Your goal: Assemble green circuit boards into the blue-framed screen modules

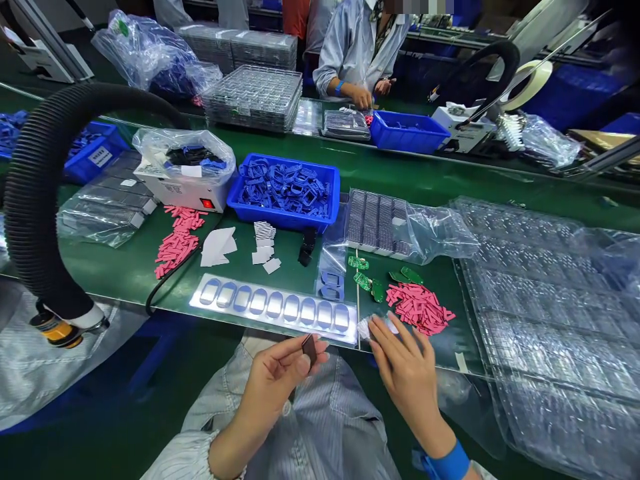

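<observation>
My left hand (277, 373) pinches a small dark brown, flat rectangular piece (309, 351) between thumb and fingers, in front of the table edge. My right hand (407, 363) reaches onto the table edge with fingers stretched out, the fingertips over small whitish pieces (365, 329); whether it grips one cannot be made out. Beside it lies a heap of pink strips (420, 308), with several green circuit boards (367, 283) behind. Left of the right hand, a silver strip (274, 305) carries a row of rounded blue-rimmed shapes.
A blue bin (285, 217) of blue plastic frames stands behind the strip. White labels (264, 243) and another pink pile (177, 243) lie nearer left. Clear plastic trays (550, 320) fill the right side. A black hose (30, 200) arches at left. A co-worker's hand (361, 97) works across the table.
</observation>
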A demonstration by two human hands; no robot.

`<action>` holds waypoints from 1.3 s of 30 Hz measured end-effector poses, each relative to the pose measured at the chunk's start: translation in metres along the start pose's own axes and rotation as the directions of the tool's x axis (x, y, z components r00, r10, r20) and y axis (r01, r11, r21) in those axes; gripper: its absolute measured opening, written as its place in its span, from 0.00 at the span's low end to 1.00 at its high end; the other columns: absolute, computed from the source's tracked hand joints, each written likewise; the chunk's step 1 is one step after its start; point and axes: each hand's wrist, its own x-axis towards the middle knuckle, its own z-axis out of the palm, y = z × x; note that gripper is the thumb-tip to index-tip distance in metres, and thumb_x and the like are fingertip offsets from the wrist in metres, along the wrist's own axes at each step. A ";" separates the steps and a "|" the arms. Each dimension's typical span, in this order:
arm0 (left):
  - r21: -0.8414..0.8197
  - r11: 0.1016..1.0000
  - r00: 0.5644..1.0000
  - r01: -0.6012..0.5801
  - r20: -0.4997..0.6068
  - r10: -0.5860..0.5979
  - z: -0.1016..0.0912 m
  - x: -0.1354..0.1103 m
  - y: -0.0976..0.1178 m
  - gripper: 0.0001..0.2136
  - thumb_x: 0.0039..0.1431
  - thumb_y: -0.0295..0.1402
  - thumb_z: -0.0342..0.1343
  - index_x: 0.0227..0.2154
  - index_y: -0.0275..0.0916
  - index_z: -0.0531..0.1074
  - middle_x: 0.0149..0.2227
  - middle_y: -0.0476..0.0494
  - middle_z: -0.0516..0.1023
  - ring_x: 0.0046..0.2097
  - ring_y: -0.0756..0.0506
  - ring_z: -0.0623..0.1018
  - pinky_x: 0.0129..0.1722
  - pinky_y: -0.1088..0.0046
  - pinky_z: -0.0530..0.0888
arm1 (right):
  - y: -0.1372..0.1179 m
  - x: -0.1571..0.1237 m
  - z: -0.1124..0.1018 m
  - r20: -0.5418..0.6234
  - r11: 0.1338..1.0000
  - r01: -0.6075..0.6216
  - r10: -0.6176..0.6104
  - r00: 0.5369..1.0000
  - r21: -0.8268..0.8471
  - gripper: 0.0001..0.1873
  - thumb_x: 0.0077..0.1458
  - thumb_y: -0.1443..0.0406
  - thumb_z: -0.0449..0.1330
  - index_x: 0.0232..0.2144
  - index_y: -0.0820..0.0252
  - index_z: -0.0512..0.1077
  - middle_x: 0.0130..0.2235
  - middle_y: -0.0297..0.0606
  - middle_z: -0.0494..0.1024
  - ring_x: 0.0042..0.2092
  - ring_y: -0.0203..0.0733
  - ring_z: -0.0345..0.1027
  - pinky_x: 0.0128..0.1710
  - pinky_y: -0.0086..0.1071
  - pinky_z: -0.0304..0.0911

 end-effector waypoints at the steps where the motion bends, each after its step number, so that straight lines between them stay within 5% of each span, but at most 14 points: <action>1: -0.006 1.000 1.000 -0.005 0.006 0.005 0.000 0.000 0.000 0.15 0.44 0.39 0.67 0.36 0.40 0.79 0.37 0.41 0.84 0.38 0.44 0.82 0.44 0.67 0.77 | -0.003 0.000 -0.005 0.034 1.000 0.025 -0.025 0.999 0.012 0.17 0.59 0.68 0.53 0.51 0.59 0.66 0.49 0.43 0.76 0.54 0.52 0.66 0.51 0.50 0.54; 5: -0.034 0.999 0.998 -0.032 0.059 0.034 0.004 0.000 0.001 0.15 0.42 0.37 0.68 0.35 0.40 0.79 0.36 0.41 0.84 0.38 0.42 0.82 0.44 0.64 0.77 | -0.026 0.019 -0.032 0.045 0.964 0.024 -0.038 0.998 0.266 0.23 0.57 0.65 0.54 0.56 0.62 0.61 0.52 0.47 0.73 0.57 0.53 0.62 0.53 0.53 0.57; 8: 0.012 0.998 0.992 -0.055 0.115 0.054 0.007 -0.002 0.001 0.15 0.40 0.36 0.69 0.35 0.40 0.80 0.36 0.40 0.84 0.40 0.40 0.82 0.44 0.63 0.77 | -0.047 0.041 -0.052 -0.018 0.886 0.190 -0.202 0.979 0.422 0.34 0.52 0.62 0.61 0.58 0.64 0.56 0.53 0.51 0.72 0.57 0.52 0.63 0.54 0.51 0.59; 12: 0.101 0.988 0.978 -0.114 0.188 0.093 0.004 -0.006 0.003 0.16 0.39 0.35 0.69 0.35 0.39 0.80 0.35 0.41 0.84 0.39 0.42 0.82 0.44 0.66 0.76 | -0.062 0.063 -0.060 -0.156 0.803 0.381 -0.349 0.924 0.458 0.20 0.52 0.72 0.59 0.48 0.62 0.68 0.41 0.42 0.80 0.48 0.44 0.71 0.56 0.44 0.57; 15: 0.039 0.998 0.940 -0.050 0.338 0.034 0.001 -0.010 0.004 0.22 0.38 0.44 0.68 0.38 0.38 0.78 0.34 0.40 0.84 0.36 0.43 0.81 0.42 0.68 0.75 | -0.070 0.069 -0.060 -0.173 0.695 0.273 -0.212 0.962 0.665 0.15 0.51 0.72 0.60 0.44 0.60 0.69 0.39 0.41 0.80 0.46 0.44 0.73 0.53 0.42 0.62; 18: -0.009 0.995 0.868 0.098 0.490 -0.081 0.004 -0.013 0.002 0.27 0.42 0.53 0.60 0.39 0.35 0.78 0.37 0.36 0.82 0.41 0.41 0.80 0.44 0.67 0.73 | -0.083 0.070 -0.062 -0.065 0.437 0.050 0.019 0.998 0.898 0.13 0.51 0.66 0.63 0.40 0.57 0.67 0.36 0.40 0.80 0.42 0.45 0.75 0.45 0.41 0.70; 21: -0.103 0.972 0.843 0.210 0.523 -0.126 0.012 -0.015 -0.001 0.26 0.43 0.54 0.59 0.35 0.36 0.79 0.34 0.38 0.82 0.41 0.42 0.80 0.44 0.69 0.72 | -0.093 0.069 -0.067 0.053 0.294 -0.066 0.052 0.997 0.954 0.14 0.50 0.61 0.64 0.37 0.56 0.65 0.34 0.38 0.80 0.41 0.46 0.75 0.41 0.39 0.73; 25: -0.152 0.964 0.865 0.217 0.488 -0.117 0.015 -0.015 -0.005 0.22 0.41 0.49 0.64 0.35 0.38 0.80 0.31 0.42 0.83 0.35 0.46 0.81 0.40 0.72 0.74 | -0.085 0.069 -0.075 0.015 0.341 -0.044 0.088 0.996 0.939 0.12 0.52 0.58 0.62 0.35 0.56 0.66 0.36 0.42 0.78 0.42 0.47 0.74 0.39 0.40 0.72; 28: -0.136 0.985 0.909 0.104 0.416 -0.038 0.013 -0.014 -0.005 0.18 0.42 0.43 0.66 0.37 0.42 0.80 0.34 0.45 0.84 0.38 0.46 0.82 0.43 0.71 0.74 | -0.070 0.071 -0.081 -0.071 0.563 0.016 0.076 0.995 0.826 0.03 0.53 0.68 0.61 0.29 0.57 0.69 0.32 0.38 0.74 0.38 0.43 0.70 0.36 0.37 0.68; 31: -0.109 0.994 0.916 0.022 0.401 0.024 0.012 -0.013 -0.006 0.17 0.43 0.40 0.66 0.39 0.45 0.79 0.37 0.45 0.84 0.42 0.44 0.81 0.47 0.68 0.73 | -0.062 0.074 -0.085 -0.094 0.707 0.083 -0.023 0.995 0.703 0.09 0.49 0.75 0.61 0.30 0.57 0.72 0.29 0.35 0.71 0.34 0.39 0.66 0.31 0.34 0.64; 39: -0.028 0.998 0.922 -0.049 0.384 0.056 0.011 -0.018 -0.006 0.17 0.45 0.40 0.65 0.40 0.44 0.79 0.41 0.42 0.82 0.46 0.39 0.80 0.49 0.62 0.73 | -0.064 0.076 -0.085 -0.119 0.726 0.105 -0.032 0.992 0.679 0.11 0.48 0.75 0.61 0.31 0.55 0.72 0.29 0.34 0.72 0.34 0.40 0.66 0.30 0.35 0.63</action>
